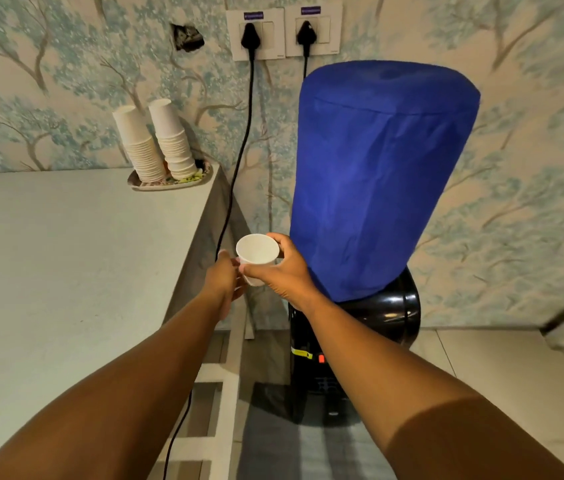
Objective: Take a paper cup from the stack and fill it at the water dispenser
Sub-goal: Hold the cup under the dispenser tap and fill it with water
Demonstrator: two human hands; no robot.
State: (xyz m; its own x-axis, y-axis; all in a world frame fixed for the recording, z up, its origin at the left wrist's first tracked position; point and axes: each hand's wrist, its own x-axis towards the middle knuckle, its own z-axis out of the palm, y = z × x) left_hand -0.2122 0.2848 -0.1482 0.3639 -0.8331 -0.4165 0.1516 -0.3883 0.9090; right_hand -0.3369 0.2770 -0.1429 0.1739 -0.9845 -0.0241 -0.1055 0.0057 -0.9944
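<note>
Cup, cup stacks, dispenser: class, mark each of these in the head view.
cup [256, 249]: head view, inside of its open mouth.
cup stacks [156, 147]: head view, side of the two stacks.
dispenser [398, 317]: head view, black top below the blue cover.

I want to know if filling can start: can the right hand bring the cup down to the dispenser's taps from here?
Probably yes: the right hand holds the paper cup beside the dispenser, nothing blocking the way down.

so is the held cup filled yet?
Empty. The paper cup is tilted toward the camera between both hands, its inside plain white and dry, not yet under the dispenser taps.
</note>
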